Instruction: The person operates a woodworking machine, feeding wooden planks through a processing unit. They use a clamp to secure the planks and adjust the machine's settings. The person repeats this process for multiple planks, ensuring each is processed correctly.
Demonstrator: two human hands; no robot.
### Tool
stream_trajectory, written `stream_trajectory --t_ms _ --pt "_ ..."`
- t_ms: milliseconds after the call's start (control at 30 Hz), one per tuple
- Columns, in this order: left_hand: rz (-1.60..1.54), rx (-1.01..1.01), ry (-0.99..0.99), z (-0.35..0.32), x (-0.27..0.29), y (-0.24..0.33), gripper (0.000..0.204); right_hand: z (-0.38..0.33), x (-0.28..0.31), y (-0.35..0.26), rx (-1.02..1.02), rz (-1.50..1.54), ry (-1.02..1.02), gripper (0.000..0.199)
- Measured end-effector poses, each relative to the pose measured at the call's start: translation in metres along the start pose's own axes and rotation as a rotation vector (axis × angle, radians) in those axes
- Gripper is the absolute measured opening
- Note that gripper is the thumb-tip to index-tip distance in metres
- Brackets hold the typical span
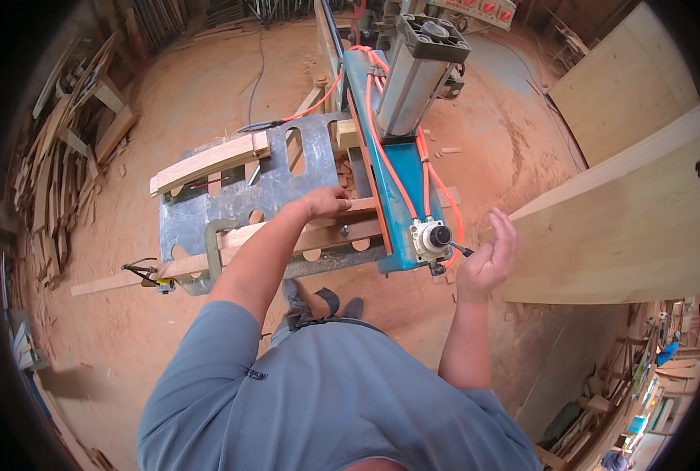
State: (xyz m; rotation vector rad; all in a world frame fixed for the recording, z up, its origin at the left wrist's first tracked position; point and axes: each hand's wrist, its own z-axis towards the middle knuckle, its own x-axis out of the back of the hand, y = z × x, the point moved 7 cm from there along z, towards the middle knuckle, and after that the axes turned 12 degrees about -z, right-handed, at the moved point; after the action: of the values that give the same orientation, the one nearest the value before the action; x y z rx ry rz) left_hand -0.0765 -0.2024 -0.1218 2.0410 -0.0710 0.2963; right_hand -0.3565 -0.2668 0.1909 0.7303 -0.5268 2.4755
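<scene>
Wooden strips lie across the grey metal surface [287, 177] of the machine in front of us, and our left hand [324, 203] presses flat on the nearest wood strip [330, 233], fingers spread and laid over its top edge rather than wrapped around it, so that grip is released and only bearing down. That strip runs from the left side of the surface toward the blue arm [387, 188] of the machine, where its right end sits against the arm's side. Our right hand [489, 255] is raised just beside the small black lever [461, 250] that sticks out of the white fitting [431, 238] at the near end of the blue arm; the fingers are half curled and open, with the fingertips close to the lever, and we cannot tell if they touch it. Orange hoses [381, 145] loop along the arm below a grey cylinder [416, 74]. Another curved wood piece [208, 161] rests at the far left of the surface, and large pale panels [625, 212] lean at our right over the sawdust-covered floor [208, 86].
</scene>
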Motion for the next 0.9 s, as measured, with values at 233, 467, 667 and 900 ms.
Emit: stream_trajectory --t_ms 233,467,667,900 --pt "0.026 -0.046 0.054 -0.005 0.002 0.005 0.047 0.002 0.0 -0.002 0.02 -0.024 -0.056 0.04" --pt "-0.067 -0.131 0.605 -0.093 0.058 -0.017 0.032 -0.007 0.041 -0.05 0.241 0.04 -0.025 0.031" --pt "-0.092 -0.078 1.14 -0.276 0.095 -0.096 0.02 -0.071 -0.003 -0.127 0.44 0.531 -0.455 0.042" --pt "0.013 0.244 1.246 -0.389 0.09 -0.189 0.035 -0.206 -0.171 -0.159 0.436 0.549 -1.065 0.045"
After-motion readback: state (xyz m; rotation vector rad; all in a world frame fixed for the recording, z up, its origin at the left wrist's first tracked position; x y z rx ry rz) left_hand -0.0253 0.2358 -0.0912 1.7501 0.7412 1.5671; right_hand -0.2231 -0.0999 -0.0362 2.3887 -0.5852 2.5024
